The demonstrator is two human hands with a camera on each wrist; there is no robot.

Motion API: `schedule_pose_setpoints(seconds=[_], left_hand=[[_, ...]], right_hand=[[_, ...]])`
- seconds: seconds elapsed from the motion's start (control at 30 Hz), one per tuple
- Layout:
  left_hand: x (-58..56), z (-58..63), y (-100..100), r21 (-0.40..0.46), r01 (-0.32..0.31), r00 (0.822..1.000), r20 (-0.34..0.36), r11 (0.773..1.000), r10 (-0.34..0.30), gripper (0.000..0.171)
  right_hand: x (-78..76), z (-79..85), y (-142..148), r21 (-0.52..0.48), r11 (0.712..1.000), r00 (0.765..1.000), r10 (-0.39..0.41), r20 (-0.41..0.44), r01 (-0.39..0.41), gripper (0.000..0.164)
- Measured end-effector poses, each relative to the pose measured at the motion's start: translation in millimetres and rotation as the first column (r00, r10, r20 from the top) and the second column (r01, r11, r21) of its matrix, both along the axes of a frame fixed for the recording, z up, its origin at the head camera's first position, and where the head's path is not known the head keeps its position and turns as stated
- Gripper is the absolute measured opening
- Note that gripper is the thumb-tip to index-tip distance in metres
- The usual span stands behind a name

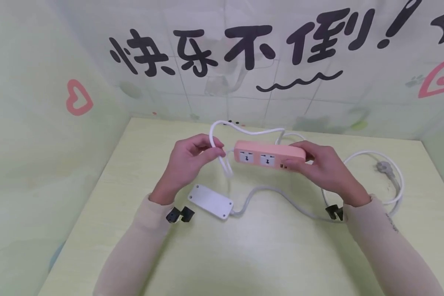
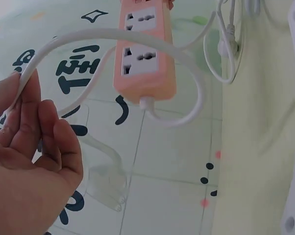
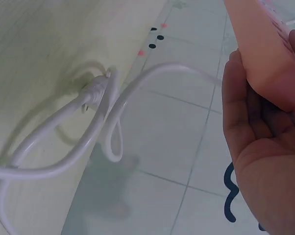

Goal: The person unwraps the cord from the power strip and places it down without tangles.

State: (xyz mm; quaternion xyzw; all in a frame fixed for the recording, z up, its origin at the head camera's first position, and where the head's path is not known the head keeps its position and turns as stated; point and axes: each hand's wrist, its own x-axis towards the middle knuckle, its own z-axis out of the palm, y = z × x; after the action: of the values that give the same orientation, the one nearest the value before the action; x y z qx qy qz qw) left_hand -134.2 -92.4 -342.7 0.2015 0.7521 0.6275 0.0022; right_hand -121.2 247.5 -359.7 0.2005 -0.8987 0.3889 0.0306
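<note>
My right hand [image 1: 323, 168] grips the far end of a pink power strip [image 1: 257, 147], thumb on its socket face. The strip is held up off the table, its sockets and USB ports facing me. My left hand [image 1: 186, 164] pinches the strip's white cord [image 1: 253, 133] between thumb and fingers. In the left wrist view, the cord [image 2: 103, 33] arcs from that pinch across the front of the strip [image 2: 145, 88]. On the table below, near my left wrist, lies a white rectangular block [image 1: 211, 201] with screws at its corners, probably another power strip lying face down.
From the white block a grey-white cord [image 1: 281, 192] runs right across the pale table [image 1: 266, 255]. Looped white cord and a plug [image 1: 385, 167] lie at the right. A printed curtain [image 1: 207, 94] hangs along the table's back edge.
</note>
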Motion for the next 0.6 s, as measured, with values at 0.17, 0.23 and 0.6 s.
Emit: schedule_pose_setpoints(seconds=[0.17, 0.23, 0.6], left_hand=[[-5.0, -6.6, -16, -0.013, -0.071, 0.996, 0.048, 0.997, 0.071, 0.015], [-6.2, -8.8, -23, -0.016, -0.106, 0.992, 0.066, 0.994, 0.107, 0.015], [-13.7, -21.0, -55, -0.078, -0.318, 0.938, 0.118, 0.945, 0.325, 0.025]], right_hand=[[5.5, 1.8, 14, -0.031, 0.999, 0.997, -0.039, -0.074, 0.036, 0.031], [7.4, 4.3, 19, -0.046, 0.998, 0.995, -0.051, -0.088, 0.047, 0.033], [13.4, 3.3, 51, -0.104, 0.979, 0.978, -0.164, 0.130, 0.177, 0.032]])
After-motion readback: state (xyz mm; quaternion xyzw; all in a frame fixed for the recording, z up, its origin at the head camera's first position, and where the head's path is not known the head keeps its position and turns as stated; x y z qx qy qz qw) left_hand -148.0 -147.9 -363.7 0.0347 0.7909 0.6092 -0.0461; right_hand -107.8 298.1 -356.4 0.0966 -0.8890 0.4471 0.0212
